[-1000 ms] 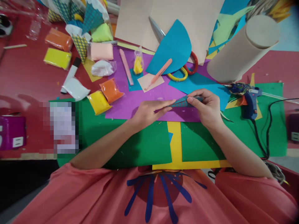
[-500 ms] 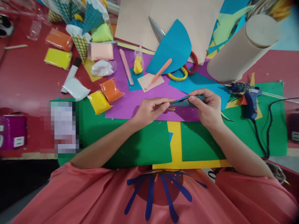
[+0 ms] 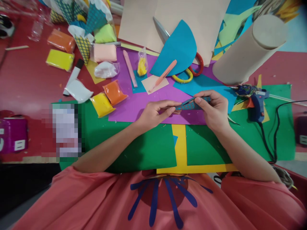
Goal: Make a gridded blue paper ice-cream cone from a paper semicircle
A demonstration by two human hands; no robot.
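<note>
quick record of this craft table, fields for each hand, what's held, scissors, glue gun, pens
left hand: pinching left end of held piece
right hand: gripping right end
held: blue patterned piece, above purple sheet
scissors: partly under blue cutout
glue gun: right side, on green sheet
pens: orange one across cutout; pink one left of it

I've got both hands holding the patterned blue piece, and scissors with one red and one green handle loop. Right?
Not green: the head view shows the scissors with one red loop and one yellow loop. The left hand and right hand do hold the patterned blue piece.
</note>
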